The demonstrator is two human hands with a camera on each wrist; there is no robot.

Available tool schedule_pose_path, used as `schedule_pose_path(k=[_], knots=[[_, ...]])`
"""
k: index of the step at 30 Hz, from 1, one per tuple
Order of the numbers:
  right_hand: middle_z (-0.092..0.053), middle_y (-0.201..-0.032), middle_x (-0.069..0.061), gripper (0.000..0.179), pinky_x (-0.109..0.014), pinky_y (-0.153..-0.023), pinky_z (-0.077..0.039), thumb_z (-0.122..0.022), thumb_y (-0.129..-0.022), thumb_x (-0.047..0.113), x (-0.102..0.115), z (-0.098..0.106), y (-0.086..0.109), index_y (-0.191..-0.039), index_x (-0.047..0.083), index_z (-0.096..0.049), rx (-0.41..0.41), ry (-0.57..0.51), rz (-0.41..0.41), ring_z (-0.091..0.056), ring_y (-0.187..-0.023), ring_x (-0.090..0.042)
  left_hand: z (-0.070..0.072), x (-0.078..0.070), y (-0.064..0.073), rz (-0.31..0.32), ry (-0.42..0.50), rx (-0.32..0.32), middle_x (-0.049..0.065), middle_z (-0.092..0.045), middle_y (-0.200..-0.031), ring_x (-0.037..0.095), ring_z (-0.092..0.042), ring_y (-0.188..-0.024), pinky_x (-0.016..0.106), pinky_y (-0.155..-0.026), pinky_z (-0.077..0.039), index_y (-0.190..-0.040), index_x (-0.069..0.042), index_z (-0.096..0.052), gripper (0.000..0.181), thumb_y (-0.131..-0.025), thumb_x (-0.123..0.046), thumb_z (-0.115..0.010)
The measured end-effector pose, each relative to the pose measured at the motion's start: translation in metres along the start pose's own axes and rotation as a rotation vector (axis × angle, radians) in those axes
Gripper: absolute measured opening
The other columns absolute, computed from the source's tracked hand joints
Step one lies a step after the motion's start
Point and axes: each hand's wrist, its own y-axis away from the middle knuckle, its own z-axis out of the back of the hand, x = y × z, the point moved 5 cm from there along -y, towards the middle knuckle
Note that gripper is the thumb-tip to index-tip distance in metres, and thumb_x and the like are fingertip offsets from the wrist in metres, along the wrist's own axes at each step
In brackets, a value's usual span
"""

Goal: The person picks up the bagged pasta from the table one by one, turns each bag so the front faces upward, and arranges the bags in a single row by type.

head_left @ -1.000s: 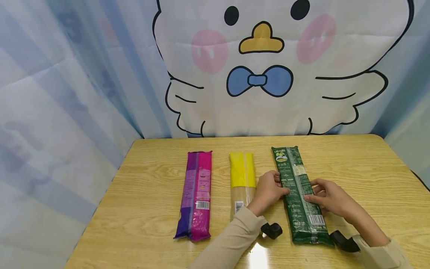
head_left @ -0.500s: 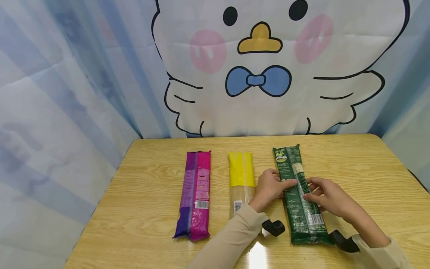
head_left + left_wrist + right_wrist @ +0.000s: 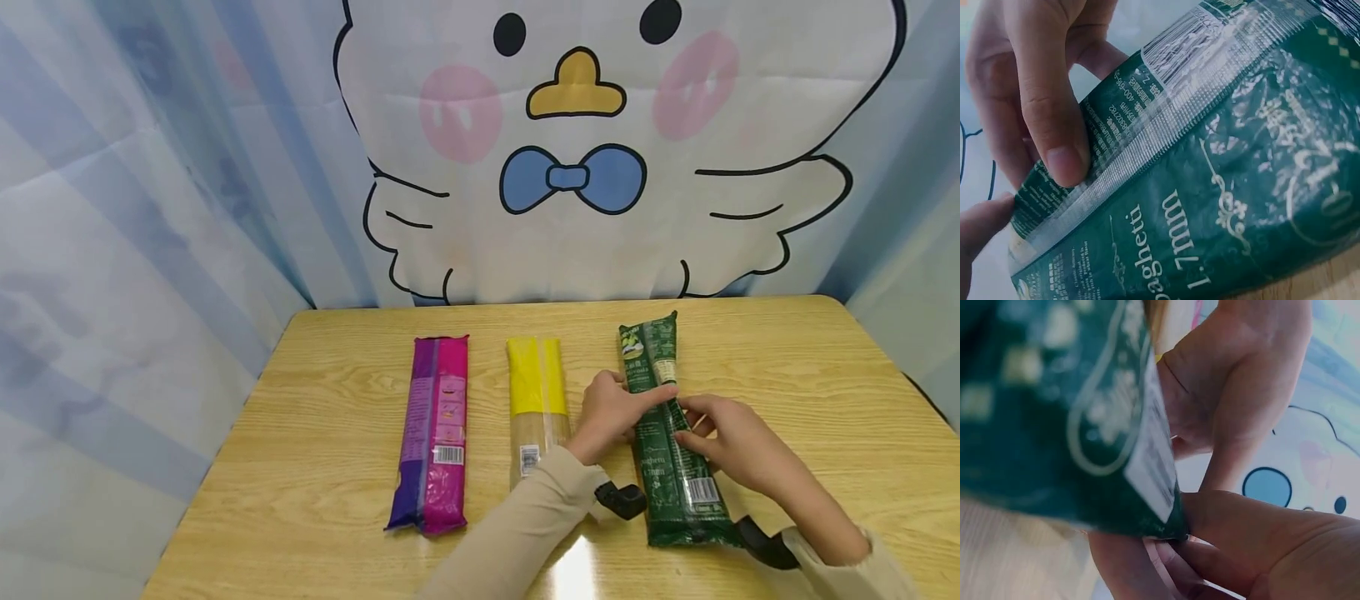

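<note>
Between my two hands is a green pack of spaghetti (image 3: 660, 475), printed "1.7mm" in the left wrist view. Its far end is raised and tilted to the right, while the near end stays low at the table. My left hand (image 3: 609, 414) grips its left edge, thumb across the front; the other fingers are mostly hidden behind. On the right edge, my right hand (image 3: 738, 442) pinches the pack with its thumb on the front near the clear seam. Close up in the right wrist view, the pack's corner with the barcode panel (image 3: 1154, 462) meets my right fingers.
Left of the hands lies a pack with a yellow top (image 3: 537, 375) and clear lower part, partly covered by my left sleeve. Further left is a purple and pink pack (image 3: 435, 433). A cartoon-print curtain (image 3: 570, 250) hangs behind the wooden table (image 3: 330, 433).
The green pack has lifted at its far end and turned onto its side a little. My left thumb has slid further across its front. The other packs have stayed put.
</note>
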Motion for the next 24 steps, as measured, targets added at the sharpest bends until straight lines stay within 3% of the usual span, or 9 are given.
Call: schedule_pose_path(k=[4,7,10,14,21,24], knots=[[-0.067,-0.095,-0.015,0.049,-0.032,-0.056,-0.054,-0.072,-0.088,0.006,0.008,0.001,0.002,-0.127,-0.019,-0.054,-0.051,0.098,0.016,-0.065,-0.077,-0.022,-0.002,-0.003,0.001,0.003,-0.019,-0.025,0.011,-0.067,-0.107,0.015,-0.053,-0.055,0.028,-0.048,-0.045,-0.13,-0.003,-0.059,0.079,-0.073,-0.051,-0.084],[-0.066,-0.092,-0.013,0.047,-0.036,-0.059,-0.056,-0.074,-0.086,0.005,0.013,0.001,0.003,-0.124,-0.018,-0.058,-0.079,0.146,0.042,-0.065,-0.074,-0.021,-0.003,-0.005,0.001,-0.008,-0.025,-0.035,0.014,-0.067,-0.113,0.014,-0.054,-0.059,0.028,-0.051,-0.047,-0.13,-0.002,-0.06,0.078,-0.073,-0.05,-0.085],[-0.065,-0.09,-0.011,0.046,-0.036,-0.059,-0.056,-0.074,-0.085,0.004,0.014,0.001,0.003,-0.122,-0.018,-0.059,-0.085,0.153,0.056,-0.065,-0.073,-0.02,-0.004,-0.006,0.002,-0.004,0.005,-0.05,0.01,-0.067,-0.105,0.013,-0.054,-0.061,0.028,-0.053,-0.048,-0.125,-0.004,-0.062,0.07,-0.073,-0.044,-0.086],[-0.065,-0.091,-0.012,0.047,-0.034,-0.058,-0.055,-0.074,-0.086,0.005,0.014,0.0,0.004,-0.124,-0.017,-0.058,-0.076,0.135,0.053,-0.066,-0.073,-0.02,-0.005,-0.005,0.003,0.019,0.085,-0.065,0.002,-0.064,-0.088,0.013,-0.048,-0.052,0.029,-0.047,-0.043,-0.122,-0.006,-0.063,0.059,-0.074,-0.032,-0.084],[-0.066,-0.095,-0.014,0.045,-0.034,-0.059,-0.056,-0.073,-0.088,0.007,0.016,-0.002,0.004,-0.125,-0.015,-0.058,-0.05,0.114,0.042,-0.066,-0.076,-0.02,-0.004,-0.002,0.003,0.026,0.136,-0.055,0.002,-0.061,-0.063,0.016,-0.04,-0.041,0.029,-0.04,-0.036,-0.122,-0.007,-0.065,0.05,-0.078,-0.024,-0.08],[-0.066,-0.099,-0.014,0.046,-0.029,-0.058,-0.055,-0.072,-0.089,0.01,0.016,-0.002,0.006,-0.127,-0.013,-0.058,-0.006,0.07,0.036,-0.066,-0.079,-0.019,-0.003,-0.001,0.003,0.024,0.159,-0.047,0.001,-0.061,-0.066,0.016,-0.045,-0.044,0.029,-0.041,-0.041,-0.121,-0.006,-0.065,0.048,-0.078,-0.023,-0.08]])
